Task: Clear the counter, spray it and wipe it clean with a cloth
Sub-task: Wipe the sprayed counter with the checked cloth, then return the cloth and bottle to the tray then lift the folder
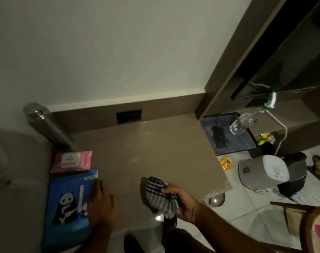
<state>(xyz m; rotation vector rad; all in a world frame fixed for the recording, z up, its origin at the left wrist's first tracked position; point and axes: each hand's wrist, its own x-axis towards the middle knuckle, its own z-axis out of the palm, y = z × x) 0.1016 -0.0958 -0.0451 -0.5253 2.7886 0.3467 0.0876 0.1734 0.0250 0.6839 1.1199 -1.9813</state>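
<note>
We hold a bunched checked cloth (160, 195) in our right hand (181, 199), fingers curled tightly around its folds, just above the near part of the brown counter (155, 152); our left hand (102, 203) lies flat and open, holding nothing, its fingers resting against the edge of a blue panda folder (69, 207) with a pen (80, 203) lying on it. We judge the clearing mostly done: the middle and right of the counter are bare, while the folder, a pink pack of wet wipes (71, 161) just behind it and a steel flask (46, 123) by the wall sit crowded at the left end. Faint pale smears across the middle may be spray or dust; we cannot tell which, so whether spraying is finished stays uncertain. A clear spray bottle (247, 121) stands well apart on a grey tray (210, 136) to the right. Wiping seems about to begin or only partly done. The room is dim: a pale wall behind, a dark socket plate (129, 115) in the upstand, tiled floor (247, 207) with a small appliance (263, 170) and scattered wrappers
</note>
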